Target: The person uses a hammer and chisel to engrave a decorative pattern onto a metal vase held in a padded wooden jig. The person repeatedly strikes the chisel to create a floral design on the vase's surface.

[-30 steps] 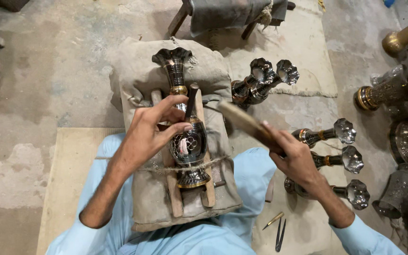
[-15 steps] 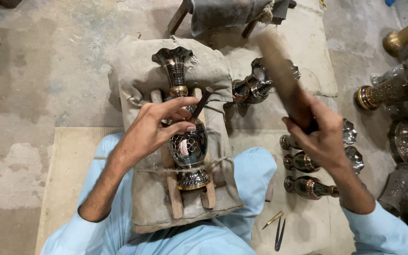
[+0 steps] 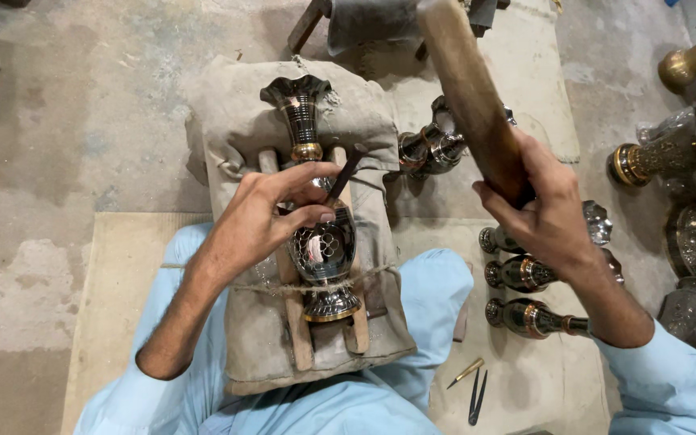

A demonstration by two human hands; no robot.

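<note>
Wooden mallet (image 3: pixel 467 97) raised in right hand (image 3: pixel 545 213), fingers wrapped; left hand (image 3: pixel 263 221) fingers pinch chisel (image 3: pixel 345 171) on vase (image 3: pixel 320 234).

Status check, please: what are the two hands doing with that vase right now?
Left hand pinches a thin chisel on the vase. Right hand grips a wooden mallet, raised. Vase lies tied on a padded cushion. Nothing between mallet and chisel.
</note>
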